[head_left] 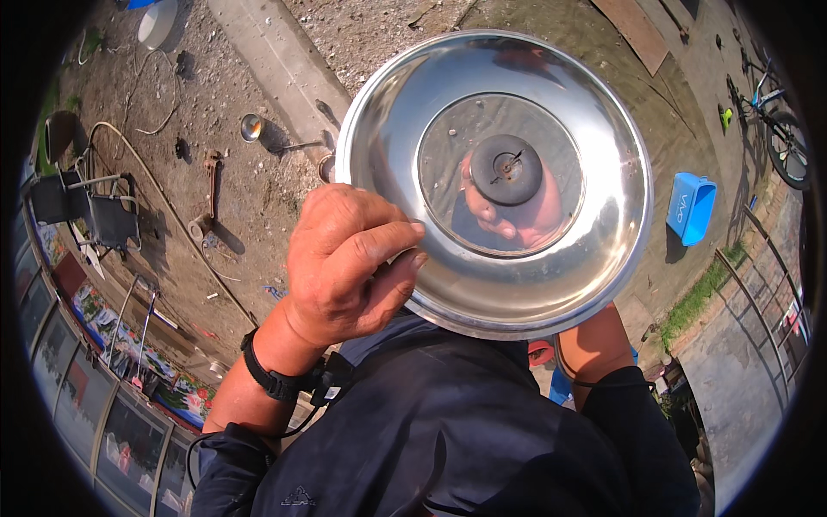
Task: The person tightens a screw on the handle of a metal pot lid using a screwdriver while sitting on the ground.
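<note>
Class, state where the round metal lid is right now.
In the head view, the round metal lid is at upper centre, just right of the left hand and above the dark jacket.

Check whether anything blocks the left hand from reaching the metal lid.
Nothing visible does: the left hand overlaps the metal lid at its left side, though contact is unclear. The right hand shows through the glass, behind.

Silver lid (491, 286), dark grey knob (506, 170)

The dirt ground (258, 202) carries a hose (157, 183) and a blue bin (692, 209).
</note>
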`<state>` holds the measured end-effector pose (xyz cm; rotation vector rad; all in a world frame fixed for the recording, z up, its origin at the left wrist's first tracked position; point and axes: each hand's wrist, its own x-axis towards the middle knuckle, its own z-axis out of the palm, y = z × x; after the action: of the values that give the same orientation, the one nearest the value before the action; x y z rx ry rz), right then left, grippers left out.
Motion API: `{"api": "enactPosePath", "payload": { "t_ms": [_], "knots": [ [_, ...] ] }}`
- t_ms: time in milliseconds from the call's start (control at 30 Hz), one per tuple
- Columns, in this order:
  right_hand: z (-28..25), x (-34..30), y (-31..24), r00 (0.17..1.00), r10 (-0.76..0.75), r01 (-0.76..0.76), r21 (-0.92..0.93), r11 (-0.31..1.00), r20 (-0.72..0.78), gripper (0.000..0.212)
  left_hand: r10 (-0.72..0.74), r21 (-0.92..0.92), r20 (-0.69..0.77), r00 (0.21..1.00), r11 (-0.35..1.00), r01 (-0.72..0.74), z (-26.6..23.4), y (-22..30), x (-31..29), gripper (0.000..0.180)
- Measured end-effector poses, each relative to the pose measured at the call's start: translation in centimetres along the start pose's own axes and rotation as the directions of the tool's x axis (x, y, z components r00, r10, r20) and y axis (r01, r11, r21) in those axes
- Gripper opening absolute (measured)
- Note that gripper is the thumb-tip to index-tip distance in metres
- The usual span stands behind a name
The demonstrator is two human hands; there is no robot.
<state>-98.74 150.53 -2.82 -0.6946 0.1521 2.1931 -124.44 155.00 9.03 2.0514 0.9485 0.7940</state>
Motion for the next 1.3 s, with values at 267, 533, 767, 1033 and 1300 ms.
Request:
{"api": "enactPosePath", "payload": {
  "t_ms": [267, 533, 767, 1033, 1300],
  "knots": [
    [-0.4, -0.9, -1.4, 0.970, 0.034, -0.037, -0.007, 0.999, -0.242, 0.066, -0.040, 0.118, 0.327, 0.944, 0.993, 0.001, 0.1, 0.3, -0.8, 0.050],
    [-4.9, 0.8, 1.0, 0.889, 0.017, -0.009, 0.019, 1.000, -0.458, 0.069, -0.061, -0.013, 0.242, 0.968, 0.998, 0.066, 5.3, -1.4, -2.6, 0.037],
    [-8.0, 4.2, 3.9, 0.880, 0.038, -0.078, -0.064, 0.995, -0.474, 0.067, -0.138, -0.109, 0.177, 0.975, 0.981, 0.158, 8.4, -4.4, -4.9, 0.043],
    [-5.4, 10.6, 8.6, 0.749, -0.241, 0.181, -0.159, 0.971, -0.617, 0.051, -0.142, -0.149, 0.191, 0.971, 0.974, 0.171, 7.8, -10.2, -7.0, 0.048],
    [-15.1, 15.2, 7.3, 0.803, -0.196, 0.100, -0.197, 0.975, -0.562, 0.044, -0.250, 0.127, 0.025, 0.968, 0.961, 0.245, 8.4, -25.3, -11.1, 0.030]
  ]
}}
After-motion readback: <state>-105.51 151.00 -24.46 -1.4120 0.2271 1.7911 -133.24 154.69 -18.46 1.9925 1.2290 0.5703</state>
